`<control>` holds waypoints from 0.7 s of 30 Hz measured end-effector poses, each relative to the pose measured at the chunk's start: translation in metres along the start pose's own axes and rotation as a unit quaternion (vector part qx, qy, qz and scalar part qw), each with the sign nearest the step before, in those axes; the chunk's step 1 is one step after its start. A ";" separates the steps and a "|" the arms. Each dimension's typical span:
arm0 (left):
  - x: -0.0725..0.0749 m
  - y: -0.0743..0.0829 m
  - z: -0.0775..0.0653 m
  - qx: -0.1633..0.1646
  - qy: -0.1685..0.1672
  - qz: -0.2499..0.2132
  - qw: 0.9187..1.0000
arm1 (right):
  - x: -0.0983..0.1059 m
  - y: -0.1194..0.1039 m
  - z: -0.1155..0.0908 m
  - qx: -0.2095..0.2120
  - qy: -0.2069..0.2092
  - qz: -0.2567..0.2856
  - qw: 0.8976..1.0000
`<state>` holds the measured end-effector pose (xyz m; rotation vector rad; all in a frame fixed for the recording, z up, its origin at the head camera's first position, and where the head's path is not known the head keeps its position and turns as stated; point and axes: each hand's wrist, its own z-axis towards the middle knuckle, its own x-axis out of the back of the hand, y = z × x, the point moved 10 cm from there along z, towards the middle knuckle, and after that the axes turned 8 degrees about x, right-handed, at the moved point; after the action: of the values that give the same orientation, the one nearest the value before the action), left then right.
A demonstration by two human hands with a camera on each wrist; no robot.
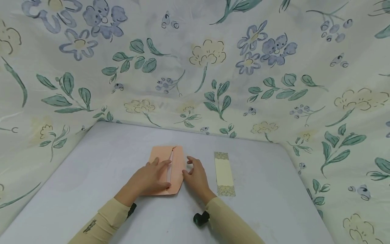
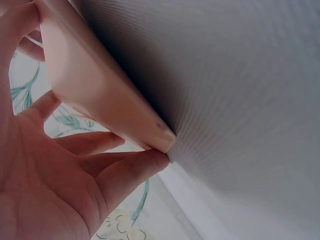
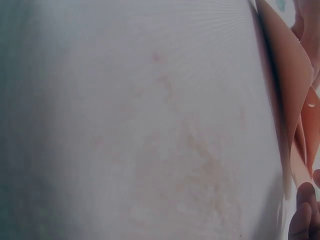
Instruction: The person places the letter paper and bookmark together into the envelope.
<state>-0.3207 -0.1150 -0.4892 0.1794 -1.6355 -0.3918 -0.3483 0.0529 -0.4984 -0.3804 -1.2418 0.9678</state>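
Note:
A peach paper envelope (image 1: 178, 166) lies on the table, its two side flaps folded inward with a narrow pale gap between them. My left hand (image 1: 149, 176) rests over its left flap, fingers spread and thumb near the gap. In the left wrist view, fingertips (image 2: 159, 159) of that hand touch the edge of the envelope (image 2: 95, 90). At the envelope's right edge is my right hand (image 1: 197, 176), its thumb right at the paper and its bent fingers just off it. The right wrist view shows the envelope (image 3: 290, 75) and fingertips (image 3: 306, 192) beside its lower end.
A cream card strip (image 1: 223, 173) with patterned ends lies right of my right hand. The white table (image 1: 259, 203) is bordered by a floral cloth (image 1: 182, 67) at the back and sides. A black device (image 1: 201, 219) sits under my right wrist.

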 end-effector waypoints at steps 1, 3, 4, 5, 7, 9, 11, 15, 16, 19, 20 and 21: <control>0.000 0.000 0.000 -0.001 0.001 -0.001 1.000 | 0.000 0.000 0.000 0.000 0.000 0.001 1.000; 0.000 0.000 0.000 -0.001 0.000 -0.001 1.000 | 0.001 0.001 0.000 0.000 0.001 0.003 1.000; 0.000 0.000 0.000 -0.001 0.000 -0.001 1.000 | 0.001 0.002 0.000 -0.001 0.001 0.003 1.000; 0.000 0.000 0.000 0.000 -0.001 -0.002 1.000 | 0.001 0.003 0.000 -0.002 0.002 0.002 1.000; 0.000 0.000 0.000 0.001 -0.001 -0.003 1.000 | 0.001 0.006 0.000 -0.007 -0.001 -0.001 1.000; -0.001 0.000 0.000 0.003 -0.002 -0.004 1.000 | 0.002 0.009 -0.001 -0.013 -0.002 -0.002 1.000; -0.001 0.000 0.000 0.004 -0.003 -0.004 1.000 | 0.003 0.011 -0.001 -0.018 -0.003 -0.003 1.000; -0.001 0.001 0.000 0.005 -0.003 -0.004 1.000 | 0.006 0.014 -0.001 -0.019 0.002 -0.008 1.000; 0.000 0.001 0.000 0.005 -0.002 -0.005 1.000 | 0.006 0.014 -0.001 -0.020 0.003 -0.010 1.000; 0.000 0.001 -0.001 0.005 -0.002 -0.005 1.000 | 0.008 0.014 -0.001 -0.018 0.007 -0.013 1.000; 0.000 0.001 -0.001 0.006 -0.002 -0.005 1.000 | 0.008 0.015 -0.001 -0.021 0.006 -0.013 1.000; 0.000 0.001 -0.001 0.006 -0.002 -0.006 1.000 | 0.008 0.015 -0.001 -0.022 0.006 -0.012 1.000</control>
<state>-0.3198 -0.1144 -0.4888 0.1989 -1.6420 -0.3916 -0.3535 0.0684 -0.5045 -0.4036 -1.2550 0.9178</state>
